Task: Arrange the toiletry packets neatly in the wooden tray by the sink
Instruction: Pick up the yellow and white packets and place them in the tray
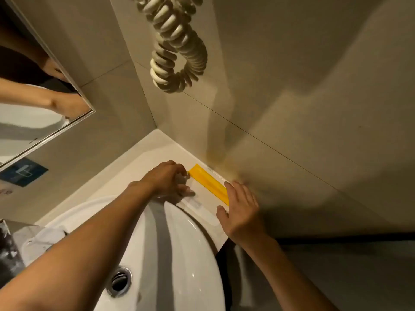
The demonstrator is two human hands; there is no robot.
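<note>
A long yellow packet (208, 184) lies along the wall on the white counter, in the corner right of the sink. Beside it, nearer the basin, lie pale white packets (195, 204), one with small print. No wooden tray shows; the surface under the packets looks white. My left hand (167, 179) hovers over the left ends of the packets, fingers curled and touching them near the yellow packet's end. My right hand (241, 209) rests flat with fingers spread on the right ends of the packets. Whether either hand grips a packet is unclear.
The white basin (179, 254) with its metal drain (120, 280) fills the lower middle. A coiled cord (177, 48) hangs on the tiled wall above. A mirror (33, 97) is at the left, a blue sticker (22, 172) below it. The counter's edge drops off at right.
</note>
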